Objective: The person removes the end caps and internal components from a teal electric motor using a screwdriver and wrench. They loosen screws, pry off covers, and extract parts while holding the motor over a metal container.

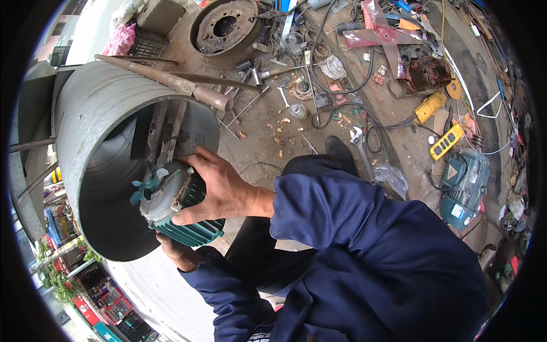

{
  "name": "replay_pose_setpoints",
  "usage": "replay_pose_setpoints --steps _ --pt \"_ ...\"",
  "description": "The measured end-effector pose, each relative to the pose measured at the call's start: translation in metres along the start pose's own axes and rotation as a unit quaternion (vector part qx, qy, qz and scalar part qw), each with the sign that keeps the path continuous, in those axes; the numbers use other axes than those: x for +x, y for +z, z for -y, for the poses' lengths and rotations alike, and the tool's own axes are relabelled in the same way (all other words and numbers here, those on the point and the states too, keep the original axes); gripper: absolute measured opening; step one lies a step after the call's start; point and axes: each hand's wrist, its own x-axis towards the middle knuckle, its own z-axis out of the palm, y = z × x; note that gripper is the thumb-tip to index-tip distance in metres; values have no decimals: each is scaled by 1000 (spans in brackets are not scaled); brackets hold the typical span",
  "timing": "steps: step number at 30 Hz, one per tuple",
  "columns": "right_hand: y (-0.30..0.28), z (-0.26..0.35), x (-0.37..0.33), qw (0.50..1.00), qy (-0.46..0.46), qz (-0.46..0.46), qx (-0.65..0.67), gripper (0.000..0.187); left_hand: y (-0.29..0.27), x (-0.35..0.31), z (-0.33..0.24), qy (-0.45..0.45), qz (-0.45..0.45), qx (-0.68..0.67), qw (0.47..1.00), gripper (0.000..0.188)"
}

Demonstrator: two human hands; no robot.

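A green finned electric motor (213,231) with a grey end cover (168,196) is held at the mouth of a large grey metal cylinder (85,108). From the motor's end a small teal fan (145,188) sticks out toward the cylinder's inside. My right hand (219,185) is curved over the motor's top, thumb and fingers spread around the housing. Below it, my left hand (179,253) grips the underside; most of its fingers are hidden. Dark metal bars (171,131) lie inside the cylinder, behind the motor.
Past the cylinder lies a rusty wheel rim (211,48). Wrenches, including an adjustable wrench (362,149), a glass jar (297,110) and cables litter the floor. On the right are a second green motor (464,182), a yellow control box (447,142) and a red fan blade (387,35).
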Motion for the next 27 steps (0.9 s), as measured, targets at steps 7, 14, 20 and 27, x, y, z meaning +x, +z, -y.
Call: replay_pose_setpoints --steps 7,14,20,27 --pt "2 1 -6 998 -32 29 -54 102 -13 6 23 3 37 -31 999 113" --pt "3 -2 -6 991 -40 64 -111 103 -23 -11 26 7 69 -13 998 112" --pt "10 -6 -7 990 -60 60 -113 107 -38 -31 32 13 74 -3 997 111" --pt "12 -5 -5 986 -41 84 -138 104 -37 -29 47 17 9 -81 997 96"
